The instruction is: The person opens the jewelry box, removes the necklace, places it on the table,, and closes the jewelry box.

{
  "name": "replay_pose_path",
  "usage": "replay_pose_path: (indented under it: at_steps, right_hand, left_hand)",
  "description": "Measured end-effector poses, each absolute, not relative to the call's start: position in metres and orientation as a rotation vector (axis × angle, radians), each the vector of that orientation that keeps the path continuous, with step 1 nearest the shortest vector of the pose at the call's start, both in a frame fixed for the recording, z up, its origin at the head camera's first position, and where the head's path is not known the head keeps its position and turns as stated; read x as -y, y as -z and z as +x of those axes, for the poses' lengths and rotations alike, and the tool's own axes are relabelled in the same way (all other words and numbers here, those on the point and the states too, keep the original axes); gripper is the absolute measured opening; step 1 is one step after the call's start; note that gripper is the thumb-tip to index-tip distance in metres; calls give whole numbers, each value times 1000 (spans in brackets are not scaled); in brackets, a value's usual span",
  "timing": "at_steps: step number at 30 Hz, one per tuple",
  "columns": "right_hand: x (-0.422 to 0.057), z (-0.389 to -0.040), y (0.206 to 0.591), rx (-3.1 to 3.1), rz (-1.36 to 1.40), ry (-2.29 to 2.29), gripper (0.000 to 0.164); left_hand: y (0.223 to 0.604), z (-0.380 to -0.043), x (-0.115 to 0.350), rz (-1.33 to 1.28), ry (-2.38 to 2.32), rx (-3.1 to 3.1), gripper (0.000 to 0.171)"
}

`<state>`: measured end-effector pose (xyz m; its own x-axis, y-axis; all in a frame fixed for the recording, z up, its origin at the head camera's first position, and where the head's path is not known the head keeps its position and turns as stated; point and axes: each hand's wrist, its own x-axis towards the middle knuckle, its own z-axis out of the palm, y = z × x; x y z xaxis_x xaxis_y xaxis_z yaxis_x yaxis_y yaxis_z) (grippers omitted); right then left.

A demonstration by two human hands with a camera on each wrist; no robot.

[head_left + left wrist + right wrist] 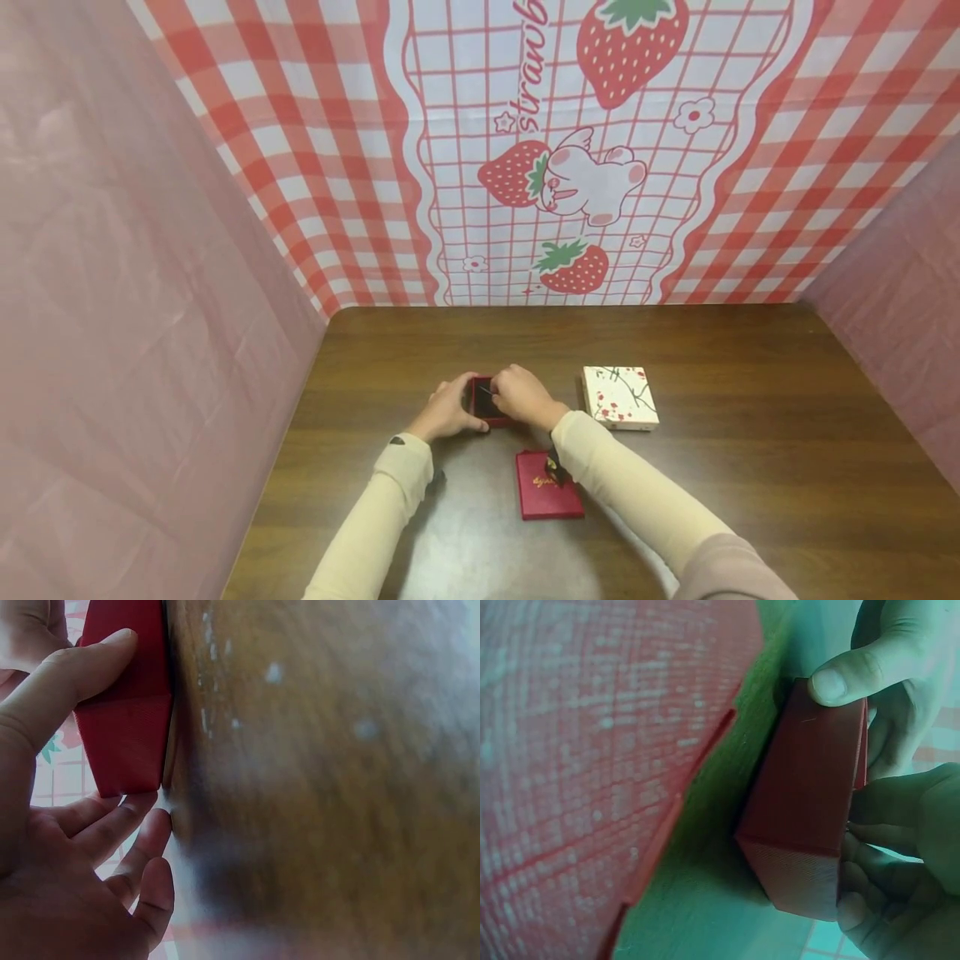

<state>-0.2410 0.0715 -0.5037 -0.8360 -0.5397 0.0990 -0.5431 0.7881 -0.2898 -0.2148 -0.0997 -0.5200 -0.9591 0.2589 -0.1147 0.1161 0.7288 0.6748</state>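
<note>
Grips the open red box (501, 423) with the left hand (448, 408), pressing the thumb against its 6 o'clock wall and setting the other fingertips about its 10 o'clock corner. Has the box on the wooden table (360, 500), in front of the body; taking it as the dial's centre and straight ahead as 12, bends the right hand (522, 396) in from 4 o'clock over its black interior (482, 408). Draws that hand's thumb and fingers together in what looks like a pinch on a thin pale thing (486, 390), too small to identify. Shows a flat red cover (547, 502) near the box at 5 o'clock, bearing gold lettering and partly hidden by a dark item (555, 467) at the right cuff. Shows a white box (621, 396) at 3 o'clock, printed with red blossoms and dark branches, near the right wrist. Faces a checked strawberry cloth (337, 167) at 12, with plain pink cloth (150, 250) at 10 and 2
</note>
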Motion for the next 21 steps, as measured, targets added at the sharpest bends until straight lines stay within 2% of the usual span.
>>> replay_pose_path:
  at_steps: [11,21]
  right_hand:
    - [-73,-241,504,2960,879,-572,6]
    - [-75,-240,498,2875,892,-732,8]
  left_hand:
    - [520,-214,100,309,-1033,-2733,98]
    - [520,-215,100,315,-1025,-2735,97]
